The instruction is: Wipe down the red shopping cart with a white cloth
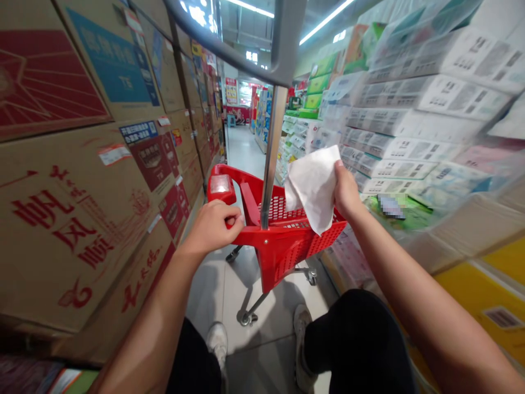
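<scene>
Currently, the right hand (346,189) pinches a white cloth (315,184). The left hand (215,225) clasps the red cart (287,247) with curled fingers.

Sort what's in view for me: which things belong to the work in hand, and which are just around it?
Work in hand:
White cloth, held in the right hand
Red cart, with the left hand on its rim

Just around:
Cardboard cartons, stacked on the left
White packs, stacked on the right
Yellow box, lower right
</scene>
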### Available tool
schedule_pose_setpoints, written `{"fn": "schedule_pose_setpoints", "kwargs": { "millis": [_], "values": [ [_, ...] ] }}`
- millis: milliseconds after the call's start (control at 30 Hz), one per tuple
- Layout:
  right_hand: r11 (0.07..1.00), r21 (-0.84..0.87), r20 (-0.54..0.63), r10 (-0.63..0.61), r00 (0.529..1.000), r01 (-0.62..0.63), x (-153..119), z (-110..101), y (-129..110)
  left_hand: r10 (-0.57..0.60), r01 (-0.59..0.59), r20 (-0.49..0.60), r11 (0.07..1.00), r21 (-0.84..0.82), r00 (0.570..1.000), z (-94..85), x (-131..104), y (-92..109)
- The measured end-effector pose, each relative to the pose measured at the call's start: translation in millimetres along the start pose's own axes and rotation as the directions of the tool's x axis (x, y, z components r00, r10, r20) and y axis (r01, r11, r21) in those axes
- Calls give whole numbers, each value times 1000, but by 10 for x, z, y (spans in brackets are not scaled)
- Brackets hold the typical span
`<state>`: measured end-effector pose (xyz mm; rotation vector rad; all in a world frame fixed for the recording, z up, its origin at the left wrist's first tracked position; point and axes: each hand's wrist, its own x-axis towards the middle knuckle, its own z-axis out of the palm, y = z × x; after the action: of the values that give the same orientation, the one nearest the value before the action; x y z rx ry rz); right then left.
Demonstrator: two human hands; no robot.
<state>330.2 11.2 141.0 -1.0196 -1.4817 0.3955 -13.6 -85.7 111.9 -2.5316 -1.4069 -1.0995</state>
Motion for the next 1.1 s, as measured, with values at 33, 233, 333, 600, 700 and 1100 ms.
{"fn": "schedule_pose_setpoints", "kwargs": {
  "millis": [33,233,333,600,700,1100],
  "values": [
    [998,25,23,56,998,-57,-48,9,-17,3,-3,1,1000,-4,1000,-2,-7,3],
    [927,153,241,302,922,-344,-403,30,-94,4,-4,-4,1000,6,1000,-29,-31,-8],
    [917,135,392,298,871,-375,-573,55,-183,9,-9,-8,1000,-4,1000,-33,-32,-30],
    [994,-9,706,-70,705,107,-1037,435,-372,27,-26,-41,1000,12,999,0,-23,-71],
    [957,-121,698,-107,708,264,-1134,591,-329,19,-18,-55,1000,17,998,8,-23,-83],
    [613,-728,512,187,839,307,-1022,384,551,98,-101,-90,994,-36,991,-30,-52,-322]
  ]
}}
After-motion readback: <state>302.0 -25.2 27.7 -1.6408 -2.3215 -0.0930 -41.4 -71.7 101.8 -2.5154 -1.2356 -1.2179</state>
